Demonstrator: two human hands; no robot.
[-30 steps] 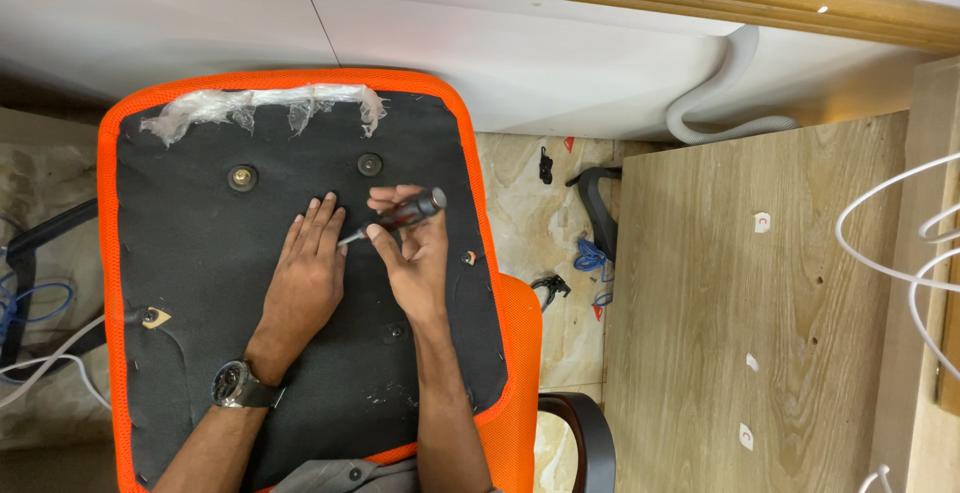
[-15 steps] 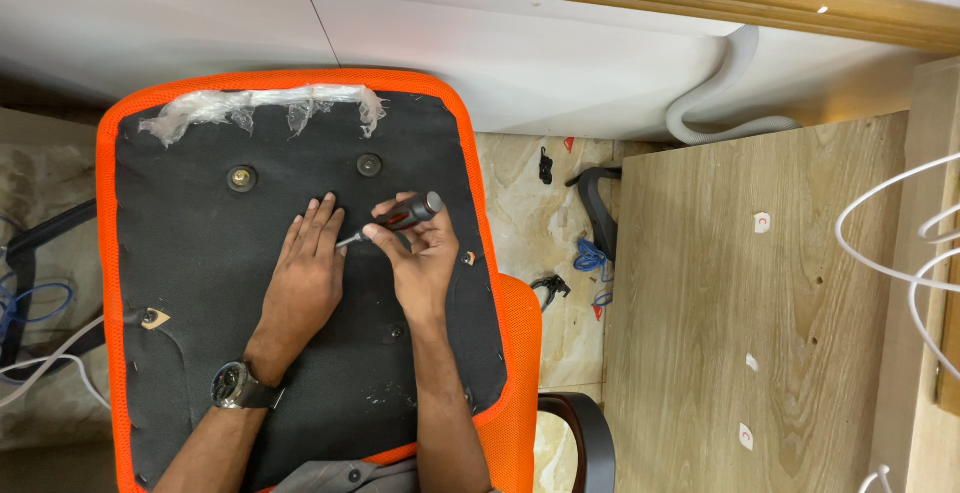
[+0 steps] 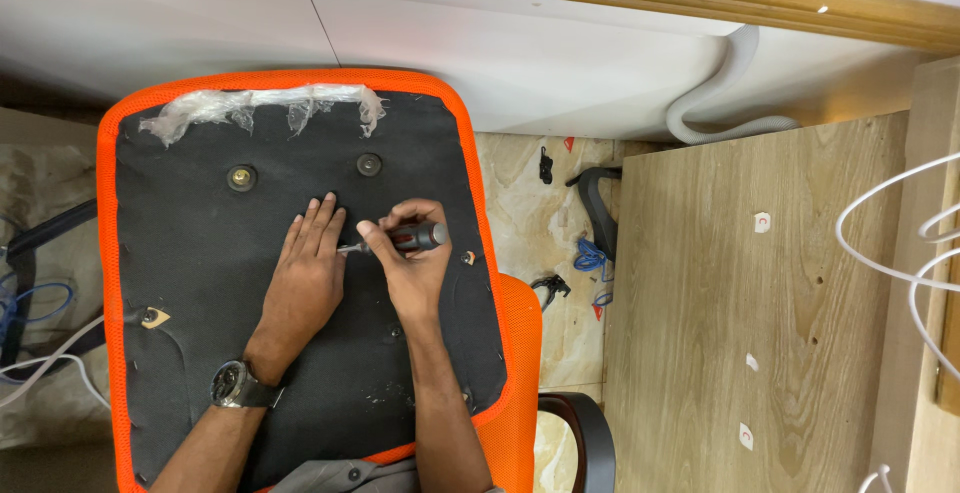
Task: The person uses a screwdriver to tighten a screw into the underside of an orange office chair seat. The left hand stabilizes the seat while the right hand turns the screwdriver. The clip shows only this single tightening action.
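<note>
R hand (image 3: 415,268) grip tight on screwdriver (image 3: 400,241), L hand (image 3: 305,278) flat mid-seat (image 3: 180,283), edges well apart

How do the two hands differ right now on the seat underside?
The left hand lies flat and open, fingers spread on the black seat underside; the right hand is curled around a screwdriver. The left wrist wears a watch; the right is bare. Both rest on the panel.

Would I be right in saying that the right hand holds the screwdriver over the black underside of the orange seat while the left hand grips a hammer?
Not quite: the head view shows no hammer. The left hand lies flat and empty on the black underside of the orange seat, while the right hand holds the screwdriver, as you said.
</note>
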